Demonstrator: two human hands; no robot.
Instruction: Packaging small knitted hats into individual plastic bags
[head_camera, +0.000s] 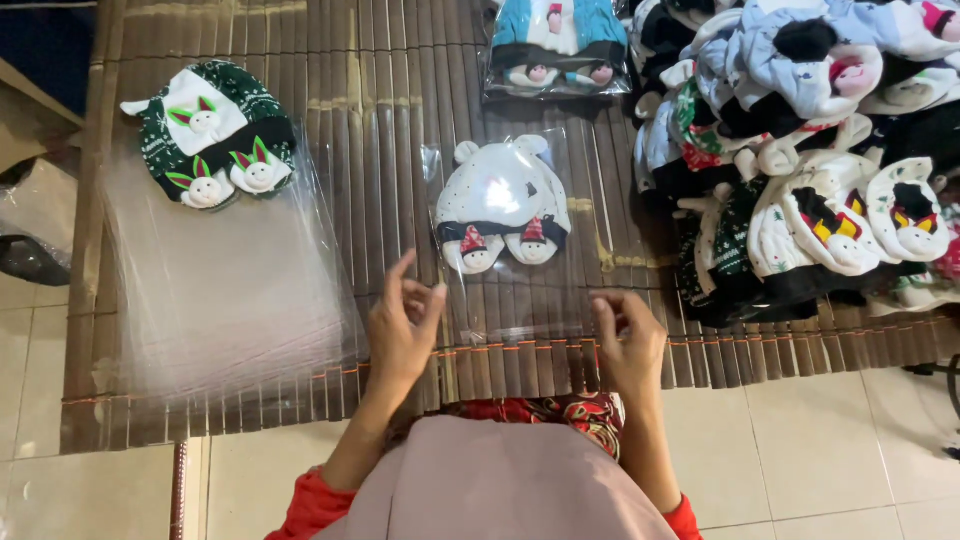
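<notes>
A white and black baby hat set with two small doll-faced booties (503, 205) lies inside a clear plastic bag (510, 300) on a bamboo mat (380, 90). My left hand (402, 325) pinches the bag's open near-left corner with its fingers spread. My right hand (625, 335) grips the bag's near-right edge. Both hands sit at the mat's front edge, just below the hat set.
A green and white hat set (215, 135) rests on a stack of clear bags (225, 290) at left. A bagged teal set (555, 45) lies at the back. A pile of unbagged hat sets (800, 150) fills the right. Tiled floor (800, 440) lies in front.
</notes>
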